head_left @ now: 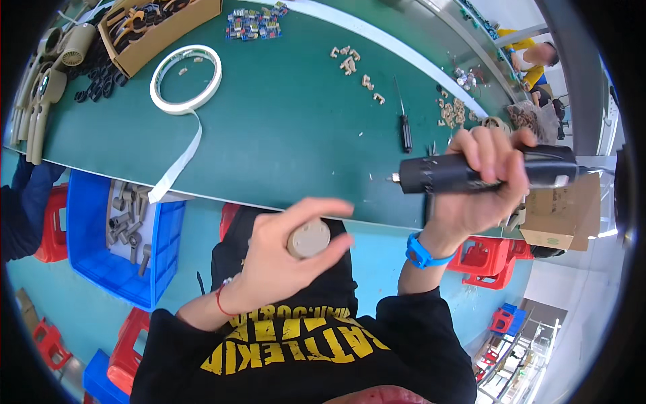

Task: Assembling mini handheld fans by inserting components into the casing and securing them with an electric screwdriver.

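In front of my body, my left hand [266,259] is curled around a beige part with a round end [311,240]. Its thumb and forefinger stretch past that end, and the rest of the part is hidden in the palm. My right hand [481,172] grips a black electric screwdriver [434,175] above the bench's right side. The tool lies level, its bit pointing left toward my left hand and apart from the beige part. Beyond it, a screwdriver with a black handle [406,133] rests on the green bench [289,114].
A roll of white tape [156,87] lies on the bench, its loose end over the edge. An open carton [165,37] and beige fan-like housings [50,87] stand far left. Small beige clips [348,65] are scattered farther back. A blue crate [114,276] holds grey-beige parts below.
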`<action>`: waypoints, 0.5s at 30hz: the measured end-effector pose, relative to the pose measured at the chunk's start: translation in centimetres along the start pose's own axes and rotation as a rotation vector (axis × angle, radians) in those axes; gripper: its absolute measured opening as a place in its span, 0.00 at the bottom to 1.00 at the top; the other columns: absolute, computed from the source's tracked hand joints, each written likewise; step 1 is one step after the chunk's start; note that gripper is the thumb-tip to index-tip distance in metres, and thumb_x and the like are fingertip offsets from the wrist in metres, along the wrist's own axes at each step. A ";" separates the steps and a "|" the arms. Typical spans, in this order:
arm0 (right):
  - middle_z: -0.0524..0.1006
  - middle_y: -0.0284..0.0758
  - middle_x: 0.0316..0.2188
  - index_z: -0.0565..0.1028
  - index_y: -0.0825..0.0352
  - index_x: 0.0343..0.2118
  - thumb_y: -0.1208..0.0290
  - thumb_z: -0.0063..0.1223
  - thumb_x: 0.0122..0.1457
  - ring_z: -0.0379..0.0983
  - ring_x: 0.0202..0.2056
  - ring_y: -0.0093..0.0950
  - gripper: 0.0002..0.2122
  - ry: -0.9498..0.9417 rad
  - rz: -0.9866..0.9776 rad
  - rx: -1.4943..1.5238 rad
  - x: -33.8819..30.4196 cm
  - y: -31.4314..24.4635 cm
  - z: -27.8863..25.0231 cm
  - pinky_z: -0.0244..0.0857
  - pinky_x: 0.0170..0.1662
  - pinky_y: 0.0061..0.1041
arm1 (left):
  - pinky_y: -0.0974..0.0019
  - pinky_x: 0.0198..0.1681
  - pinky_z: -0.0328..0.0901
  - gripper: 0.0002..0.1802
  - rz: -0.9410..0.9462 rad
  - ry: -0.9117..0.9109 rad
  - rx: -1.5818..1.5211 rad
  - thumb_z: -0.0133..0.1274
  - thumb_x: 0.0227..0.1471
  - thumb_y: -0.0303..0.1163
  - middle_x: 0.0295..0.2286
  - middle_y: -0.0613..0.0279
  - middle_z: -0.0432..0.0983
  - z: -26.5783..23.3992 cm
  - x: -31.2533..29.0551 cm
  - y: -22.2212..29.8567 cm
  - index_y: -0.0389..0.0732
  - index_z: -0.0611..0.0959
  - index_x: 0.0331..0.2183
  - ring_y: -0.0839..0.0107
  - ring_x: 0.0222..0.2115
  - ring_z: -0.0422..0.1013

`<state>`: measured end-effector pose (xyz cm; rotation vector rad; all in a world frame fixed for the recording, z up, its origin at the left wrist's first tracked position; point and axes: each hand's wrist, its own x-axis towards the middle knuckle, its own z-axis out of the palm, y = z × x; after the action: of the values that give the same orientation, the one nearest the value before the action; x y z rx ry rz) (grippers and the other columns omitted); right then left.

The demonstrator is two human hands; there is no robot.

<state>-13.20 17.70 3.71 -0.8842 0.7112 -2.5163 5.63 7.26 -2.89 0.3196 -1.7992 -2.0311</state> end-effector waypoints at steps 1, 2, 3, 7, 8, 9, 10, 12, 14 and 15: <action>0.61 0.24 0.20 0.69 0.62 0.40 0.79 0.52 0.56 0.59 0.21 0.15 0.10 -0.022 0.029 0.063 -0.1 -0.7 0.9 0.56 0.31 0.18 | 0.75 0.27 0.67 0.12 -0.017 -0.001 0.021 0.61 0.46 0.22 0.22 0.63 0.77 0.0 0.5 0.5 0.38 0.82 0.37 0.78 0.22 0.74; 0.63 0.22 0.20 0.69 0.59 0.43 0.76 0.51 0.57 0.59 0.21 0.15 0.12 -0.033 0.048 0.144 -0.4 -1.3 1.0 0.55 0.32 0.19 | 0.75 0.29 0.68 0.16 -0.035 -0.002 0.042 0.61 0.45 0.21 0.23 0.62 0.79 0.0 0.9 0.6 0.38 0.82 0.40 0.76 0.23 0.75; 0.64 0.23 0.20 0.69 0.59 0.44 0.76 0.50 0.58 0.61 0.22 0.16 0.11 -0.058 0.071 0.178 -0.5 -1.8 1.4 0.57 0.32 0.20 | 0.75 0.29 0.68 0.16 -0.053 -0.011 0.041 0.61 0.45 0.21 0.23 0.62 0.79 0.3 1.1 0.6 0.38 0.82 0.40 0.76 0.23 0.75; 0.66 0.24 0.18 0.69 0.61 0.40 0.77 0.51 0.57 0.64 0.21 0.17 0.09 -0.067 0.088 0.201 -0.6 -2.3 2.3 0.60 0.32 0.20 | 0.80 0.21 0.57 0.17 0.170 0.028 0.034 0.61 0.41 0.15 0.16 0.71 0.72 1.3 1.5 0.2 0.37 0.85 0.37 0.86 0.18 0.66; 0.66 0.25 0.16 0.69 0.63 0.37 0.79 0.53 0.55 0.65 0.20 0.17 0.09 -0.026 0.095 0.169 -0.6 -2.3 2.5 0.61 0.31 0.19 | 0.79 0.22 0.58 0.14 0.203 0.031 0.028 0.61 0.40 0.15 0.16 0.70 0.74 1.4 1.5 0.1 0.36 0.85 0.34 0.85 0.18 0.67; 0.66 0.25 0.16 0.69 0.63 0.37 0.79 0.53 0.55 0.65 0.20 0.17 0.09 -0.018 0.098 0.173 -0.7 -2.4 2.4 0.61 0.31 0.19 | 0.79 0.22 0.58 0.14 0.195 0.031 0.031 0.61 0.40 0.15 0.16 0.70 0.74 1.5 1.6 0.0 0.36 0.85 0.34 0.85 0.18 0.67; 0.66 0.25 0.16 0.69 0.63 0.37 0.79 0.53 0.55 0.65 0.20 0.17 0.09 -0.014 0.098 0.167 -0.8 -2.4 2.3 0.62 0.31 0.19 | 0.79 0.21 0.59 0.13 0.209 0.028 0.038 0.61 0.40 0.15 0.17 0.69 0.75 1.6 1.6 -0.1 0.36 0.85 0.33 0.84 0.17 0.68; 0.66 0.25 0.16 0.69 0.62 0.37 0.79 0.53 0.54 0.65 0.20 0.17 0.09 -0.006 0.101 0.163 -1.0 -2.5 2.2 0.62 0.31 0.19 | 0.79 0.21 0.59 0.12 0.220 0.024 0.047 0.62 0.40 0.15 0.17 0.68 0.76 1.7 1.6 -0.3 0.36 0.85 0.32 0.82 0.17 0.68; 0.66 0.25 0.17 0.68 0.62 0.37 0.79 0.53 0.54 0.65 0.20 0.17 0.09 -0.011 0.085 0.152 -1.1 -2.6 2.1 0.62 0.31 0.20 | 0.78 0.21 0.60 0.10 0.210 0.025 0.044 0.62 0.40 0.16 0.18 0.66 0.77 1.9 1.5 -0.4 0.36 0.85 0.30 0.81 0.17 0.69; 0.66 0.25 0.17 0.68 0.62 0.37 0.79 0.53 0.54 0.65 0.20 0.17 0.09 -0.006 0.086 0.153 -1.2 -2.6 2.0 0.62 0.31 0.20 | 0.78 0.21 0.60 0.10 0.206 0.024 0.045 0.62 0.40 0.16 0.18 0.66 0.77 1.9 1.5 -0.4 0.36 0.85 0.30 0.81 0.17 0.69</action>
<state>-11.47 19.70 6.05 -0.7911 0.5346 -2.4529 3.41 8.32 -2.84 0.1629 -1.7858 -1.8398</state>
